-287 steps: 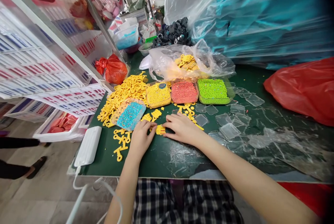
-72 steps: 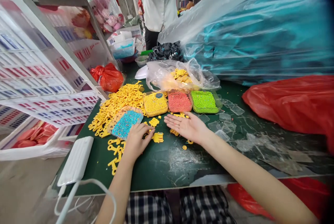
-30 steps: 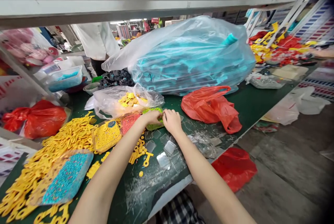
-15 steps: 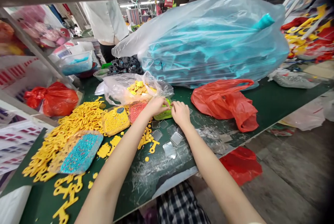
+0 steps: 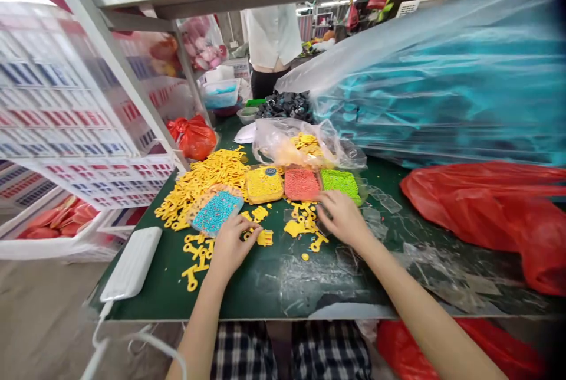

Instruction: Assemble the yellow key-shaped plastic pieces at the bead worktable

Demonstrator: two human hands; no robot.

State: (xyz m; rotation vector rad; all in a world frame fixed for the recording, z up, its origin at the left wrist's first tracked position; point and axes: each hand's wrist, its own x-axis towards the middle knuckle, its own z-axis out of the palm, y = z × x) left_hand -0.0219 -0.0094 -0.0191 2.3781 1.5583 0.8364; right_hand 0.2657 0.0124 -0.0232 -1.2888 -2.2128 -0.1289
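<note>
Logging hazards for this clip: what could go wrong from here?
The left hand rests right beside the blue bead tray, which lies partly on the yellow pile; a nudge might spill beads. The right hand lies over loose yellow parts near the green bead tray; a sweep could scatter them.

On the green table (image 5: pixel 265 291), the left hand (image 5: pixel 230 245) rests just near of the blue bead tray (image 5: pixel 216 212), fingertips beside a yellow piece (image 5: pixel 265 238). The right hand (image 5: pixel 342 219) lies palm down, just near of the green bead tray (image 5: pixel 339 182), the rightmost of 3 trays.
</note>
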